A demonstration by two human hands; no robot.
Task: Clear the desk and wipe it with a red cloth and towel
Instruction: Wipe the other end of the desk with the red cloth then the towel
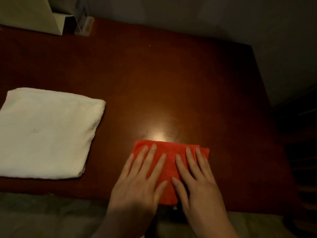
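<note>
Both of my hands sit lowest in the frame, nearest the camera, laid flat on the red cloth (169, 162) at the lower centre. My left hand (139, 179) covers the cloth's left part with straight, spread fingers, its grip wide and holding nothing; my right hand (197, 177) lies just beside it on the cloth's right part, likewise flat with straight fingers, grip wide, palm down. Going by size, the desk (171, 83) comes first: a dark reddish-brown wooden top that fills most of the frame, with a bright spot of reflected light just above the cloth's far edge. Next is the white towel (46, 133), folded into a thick square at the left of the frame, lying flat on the desk and well apart from the cloth. Then the cloth itself, folded into a rectangle near the desk's front edge, with its far edge and right corner showing past my fingertips. In the upper left of the frame stands a pale upright box or folder (32, 14), and just to its right a clear plastic holder (84, 23), both at the desk's far edge.
</note>
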